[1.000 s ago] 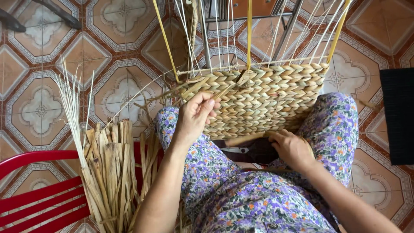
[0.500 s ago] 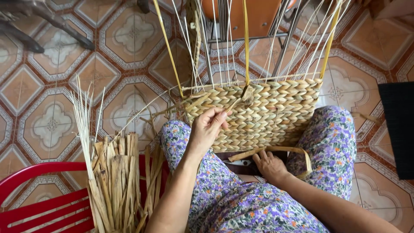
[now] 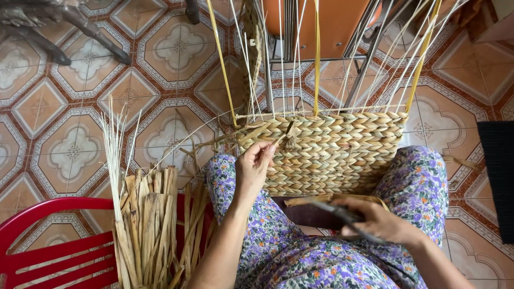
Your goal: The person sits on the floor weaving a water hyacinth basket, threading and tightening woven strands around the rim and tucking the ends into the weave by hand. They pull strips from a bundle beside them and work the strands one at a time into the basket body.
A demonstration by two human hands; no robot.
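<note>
The head camera looks down on a person seated with a half-woven basket (image 3: pixel 332 152) propped between the knees, its lower edge resting on the lap of a purple floral garment (image 3: pixel 300 257). The basket's woven wall is a band of braided straw-coloured fibre, and from its top edge thin pale upright stakes (image 3: pixel 278 64) and a few yellow ones (image 3: pixel 317 53) rise toward the top of the frame.

The left hand (image 3: pixel 252 170) sits at the basket's upper left corner, fingers curled together, the fingertips pinching a loose strand (image 3: pixel 284 134) that sticks up from the top row of the weave. The right hand (image 3: pixel 377 220) lies low on the lap just under the basket's bottom edge, closed around a dark, slim tool (image 3: pixel 334 210) that points left; blur keeps me from telling what kind of tool it is. A flat tan strip (image 3: pixel 310 200) lies just above it, against the basket's base.

On the person's left, a bundle of dried flat leaves (image 3: pixel 150 225) stands upright, leaning against a red plastic chair (image 3: pixel 53 251) in the lower left corner of the floor. Finer pale stalks fan out from the top of the bundle. The floor (image 3: pixel 69 155) is tiled in an orange and white pattern. A metal frame (image 3: pixel 369 59) stands beyond the basket near the top edge, and a dark mat (image 3: pixel 498 176) lies along the right edge of the floor.
</note>
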